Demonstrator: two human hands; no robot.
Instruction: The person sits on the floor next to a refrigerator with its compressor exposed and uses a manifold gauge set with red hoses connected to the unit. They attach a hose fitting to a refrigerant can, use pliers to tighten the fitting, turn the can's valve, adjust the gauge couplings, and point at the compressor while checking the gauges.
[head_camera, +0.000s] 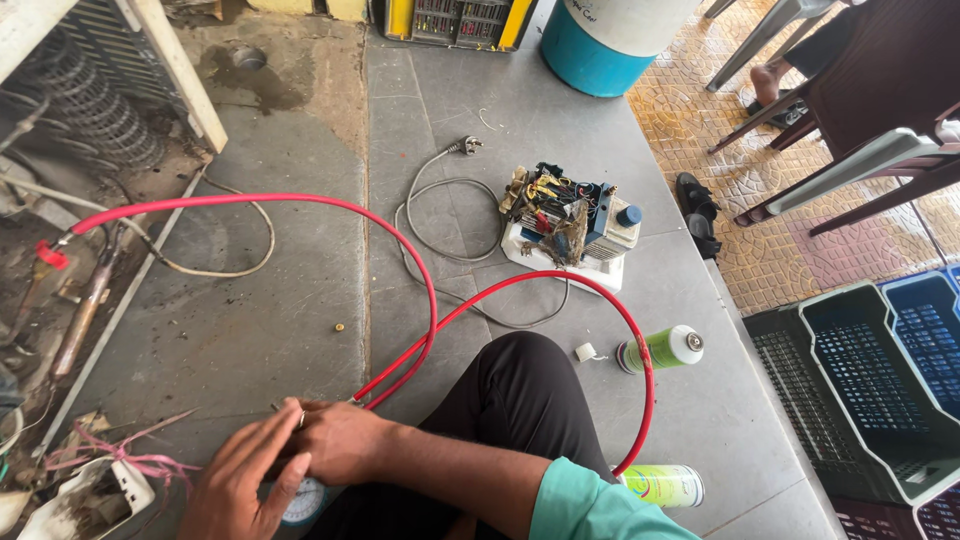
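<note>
Near the slab's lower edge, both hands close together on a gauge, red hose alongside.

Two green cans (floor, right).

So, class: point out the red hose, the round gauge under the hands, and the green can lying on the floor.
Red hose (432, 300), head view, on its upper loop.
Round gauge (300, 502), head view, on its dial face.
Green can (662, 349), head view, on its side.
</note>
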